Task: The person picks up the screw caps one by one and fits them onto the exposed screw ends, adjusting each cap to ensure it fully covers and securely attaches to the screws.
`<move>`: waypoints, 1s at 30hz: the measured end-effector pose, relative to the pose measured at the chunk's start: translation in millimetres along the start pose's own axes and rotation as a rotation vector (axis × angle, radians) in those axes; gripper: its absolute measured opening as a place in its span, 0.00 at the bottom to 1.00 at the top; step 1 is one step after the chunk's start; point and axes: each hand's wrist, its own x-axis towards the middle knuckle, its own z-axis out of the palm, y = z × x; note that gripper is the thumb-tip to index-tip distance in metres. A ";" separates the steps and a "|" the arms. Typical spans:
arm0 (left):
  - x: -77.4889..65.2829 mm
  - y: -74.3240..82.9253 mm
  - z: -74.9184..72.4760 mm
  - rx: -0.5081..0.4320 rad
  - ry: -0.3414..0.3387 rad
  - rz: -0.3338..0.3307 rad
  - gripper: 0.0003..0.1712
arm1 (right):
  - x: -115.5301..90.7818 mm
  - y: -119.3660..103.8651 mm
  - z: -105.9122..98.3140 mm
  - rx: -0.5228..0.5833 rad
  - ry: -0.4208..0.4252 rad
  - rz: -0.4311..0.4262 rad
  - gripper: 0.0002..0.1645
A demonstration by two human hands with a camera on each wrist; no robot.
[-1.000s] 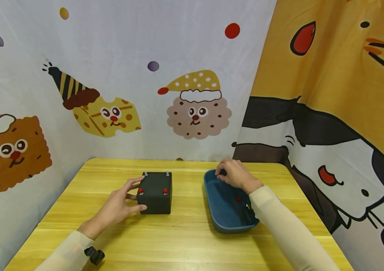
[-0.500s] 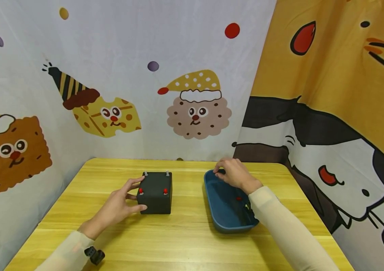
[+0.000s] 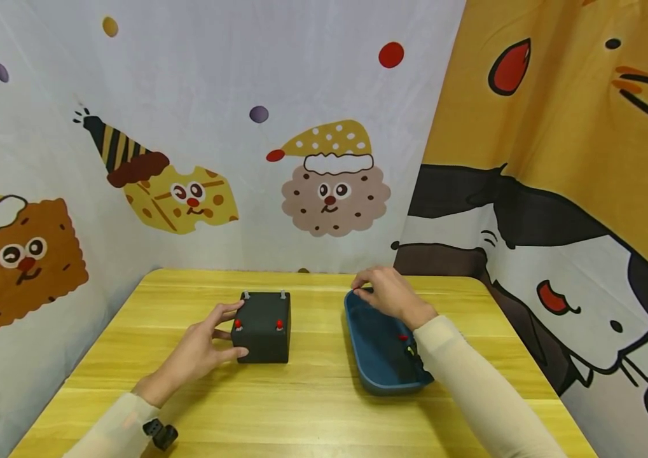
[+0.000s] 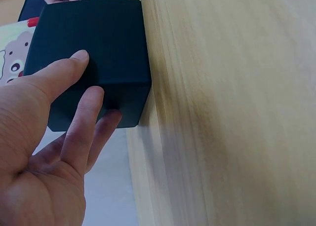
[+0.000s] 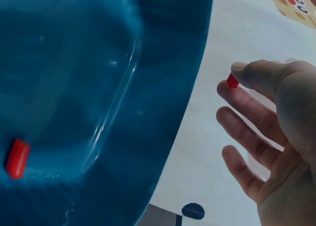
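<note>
A black box point(image 3: 262, 326) stands on the table, with two bare metal toggle-like posts point(image 3: 283, 294) along its back and two red-capped posts point(image 3: 280, 324) along its front. My left hand point(image 3: 200, 343) holds the box from its left, thumb on the front face and fingers against the side. In the left wrist view, the thumb point(image 4: 74, 68) lies on one face of the box. My right hand point(image 3: 389, 294) is over the far left rim of a blue tray point(image 3: 352, 346). Between its thumb and index finger it pinches a small red cap point(image 5: 233, 81).
Another red cap point(image 5: 18, 159) lies in the tray. Dark and yellowish-green items point(image 3: 414, 353) sit at the tray's right side, partly hidden by the right sleeve. Wooden table point(image 3: 312, 413) separates box and tray. A printed cloth point(image 3: 215, 248) hangs behind the table.
My right hand has moved slightly left across the tray's far rim, bringing the red cap into sight at its fingertips. The left hand and the box stay in place.
</note>
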 end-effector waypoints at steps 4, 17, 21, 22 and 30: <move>-0.6 0.3 0.9 -0.008 0.009 0.020 0.56 | 2.6 -5.6 1.7 0.019 0.002 0.007 0.07; -1.2 -1.5 1.6 -0.006 0.014 0.028 0.56 | 8.5 -22.2 2.2 0.024 0.038 -0.020 0.05; -1.9 -1.3 1.8 -0.004 0.016 0.030 0.57 | 9.9 -26.5 1.7 0.042 0.031 -0.032 0.05; -2.0 -1.0 1.8 -0.004 0.018 0.031 0.57 | 10.2 -27.4 2.0 0.043 0.028 -0.034 0.05; -2.0 0.2 2.0 0.001 0.021 0.035 0.56 | 12.2 -34.3 4.3 0.039 0.032 -0.051 0.06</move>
